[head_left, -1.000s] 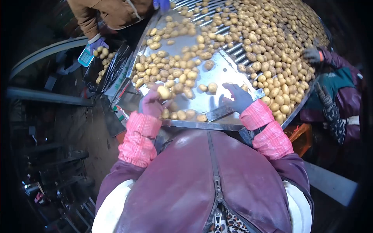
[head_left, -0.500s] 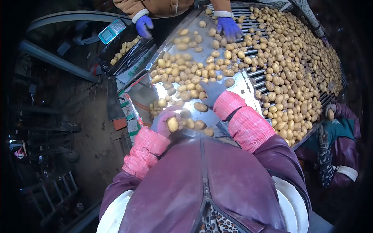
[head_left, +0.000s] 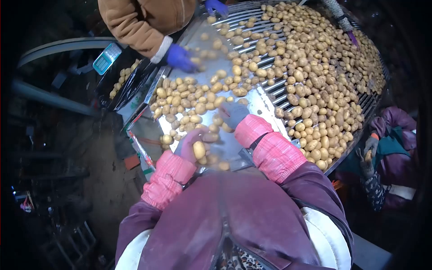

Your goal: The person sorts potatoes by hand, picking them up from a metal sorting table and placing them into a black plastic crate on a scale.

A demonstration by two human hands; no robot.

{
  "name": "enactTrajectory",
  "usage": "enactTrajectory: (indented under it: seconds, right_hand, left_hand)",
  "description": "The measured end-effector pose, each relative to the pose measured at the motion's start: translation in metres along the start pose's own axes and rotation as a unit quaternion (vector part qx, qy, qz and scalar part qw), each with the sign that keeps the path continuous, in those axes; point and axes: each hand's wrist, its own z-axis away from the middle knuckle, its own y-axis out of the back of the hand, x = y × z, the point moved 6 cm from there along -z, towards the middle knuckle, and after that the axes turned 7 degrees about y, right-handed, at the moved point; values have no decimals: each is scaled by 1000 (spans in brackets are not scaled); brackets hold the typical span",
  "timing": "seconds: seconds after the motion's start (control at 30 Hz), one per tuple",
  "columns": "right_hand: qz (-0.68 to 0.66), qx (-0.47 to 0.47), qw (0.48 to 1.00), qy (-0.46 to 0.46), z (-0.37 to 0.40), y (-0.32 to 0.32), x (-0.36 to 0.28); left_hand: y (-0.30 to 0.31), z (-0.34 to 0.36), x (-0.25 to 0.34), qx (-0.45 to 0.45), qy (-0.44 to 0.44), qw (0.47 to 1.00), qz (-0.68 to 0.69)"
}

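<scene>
My left hand (head_left: 191, 145), gloved and with a pink checked sleeve, curls round a yellow potato (head_left: 199, 150) at the near end of the metal tray (head_left: 231, 150). More potatoes lie beside and below it, some blurred. My right hand (head_left: 233, 114), in a grey glove, is over the tray with its fingers pointing left, touching or just above potatoes (head_left: 218, 119); whether it grips one is hidden. A loose pile of potatoes (head_left: 182, 96) covers the tray beyond both hands.
Many potatoes lie on a slatted metal rack (head_left: 279, 92) at the right. Across the tray, a co-worker's purple-gloved hand (head_left: 181, 58) touches potatoes. A black-lined box (head_left: 130, 87) of potatoes and a teal scale (head_left: 107, 58) stand left. Another co-worker's gloved hand (head_left: 370, 146) is at far right.
The view has shifted. The co-worker's purple-gloved hand has swept left and nearer over the tray, and more potatoes lie bunched at its left side. My left hand still holds the potato.
</scene>
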Motion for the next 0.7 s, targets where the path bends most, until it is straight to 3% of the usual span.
enactTrajectory:
  seconds: [0.07,0.1,0.2,0.27,0.33,0.37,0.47,0.6,0.7]
  right_hand:
    - [-56,-5,998,-1,1,-2,-2]
    - [-84,-9,996,-4,5,0,-5]
    - [-348,13,929,-126,22,5,4]
    - [-229,0,973,3,11,9,-17]
    - [-42,-76,994,63,3,-2,-38]
    - [32,-159,985,53,1,-7,-46]
    - [54,-57,993,92,-5,-27,-39]
    - [-81,-62,995,2,-1,2,-38]
    - [-278,-197,939,-48,10,29,-72]
  left_hand:
    - [2,1,0,20,-46,997,-52]
    - [-4,11,3,34,-16,998,-56]
    - [2,23,4,44,4,999,1]
    - [3,27,3,81,-3,997,10]
    - [4,31,3,100,1,995,-3]
    - [3,33,3,95,6,995,-10]
    - [-14,33,9,83,8,996,-35]
    - [-36,43,13,87,-1,996,-19]
    - [-27,26,10,29,0,1000,11]
